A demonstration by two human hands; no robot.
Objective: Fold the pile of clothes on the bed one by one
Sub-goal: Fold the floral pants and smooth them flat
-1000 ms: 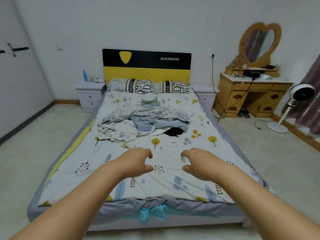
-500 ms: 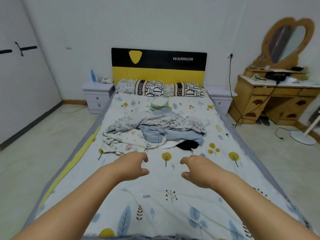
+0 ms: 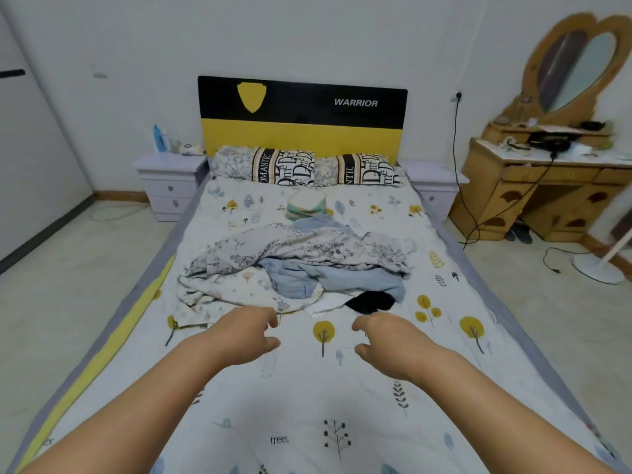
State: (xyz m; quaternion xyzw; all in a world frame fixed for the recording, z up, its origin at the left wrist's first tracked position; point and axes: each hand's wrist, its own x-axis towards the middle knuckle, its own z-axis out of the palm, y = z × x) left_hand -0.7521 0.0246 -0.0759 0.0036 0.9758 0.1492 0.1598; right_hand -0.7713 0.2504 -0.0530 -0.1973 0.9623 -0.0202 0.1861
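Our left hand [image 3: 244, 333] and right hand [image 3: 384, 340] loosely curled, holding nothing, pile of clothes [image 3: 294, 268] just beyond our fingertips, black garment [image 3: 371, 301] half buried, folded stack [image 3: 305, 206] and pillows [image 3: 304, 166] farther off.

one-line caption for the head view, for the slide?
Both bare hands, left hand and right hand, reach empty over the bed toward the unfolded clothes pile.

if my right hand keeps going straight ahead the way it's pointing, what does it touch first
Probably the black garment at the near edge of the clothes pile, just beyond your right hand; depth is hard to judge.
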